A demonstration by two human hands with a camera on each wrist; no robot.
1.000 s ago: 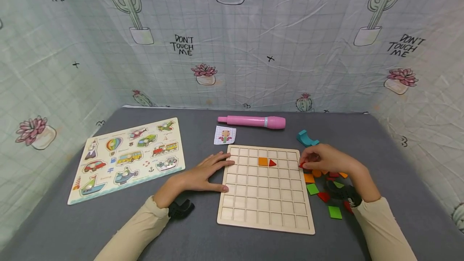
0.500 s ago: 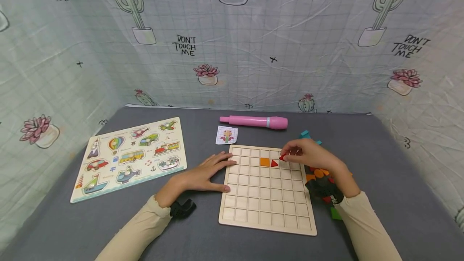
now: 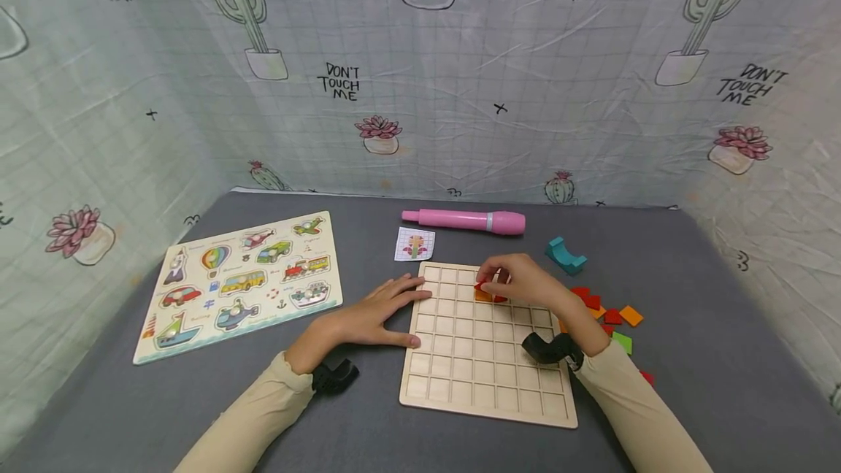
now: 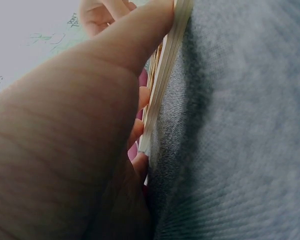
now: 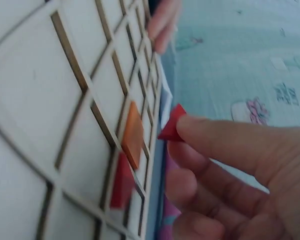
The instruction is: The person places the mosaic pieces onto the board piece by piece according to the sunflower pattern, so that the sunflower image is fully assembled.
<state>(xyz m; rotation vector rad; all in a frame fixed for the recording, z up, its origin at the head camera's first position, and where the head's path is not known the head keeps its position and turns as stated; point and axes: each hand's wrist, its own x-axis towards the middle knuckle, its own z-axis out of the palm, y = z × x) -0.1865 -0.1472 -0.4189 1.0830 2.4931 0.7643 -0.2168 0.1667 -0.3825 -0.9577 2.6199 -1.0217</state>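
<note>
My right hand pinches a small red triangle tile between thumb and index finger, just over the upper part of the wooden grid board. Below it on the board lie an orange square tile and a second red tile, side by side in neighbouring cells. On the board's left edge rests my left hand, fingers spread and fairly straight, thumb lower down the same edge. The left wrist view shows those fingertips along the board's side.
Loose red, orange and green tiles lie right of the board, partly behind the right forearm. Beyond the board are a teal arch block, a pink microphone-shaped toy and a small pattern card. A vehicle puzzle board lies at left.
My right hand has carried the red triangle leftward from the loose tiles to above the orange square. The left hand has stayed on the board's edge.
</note>
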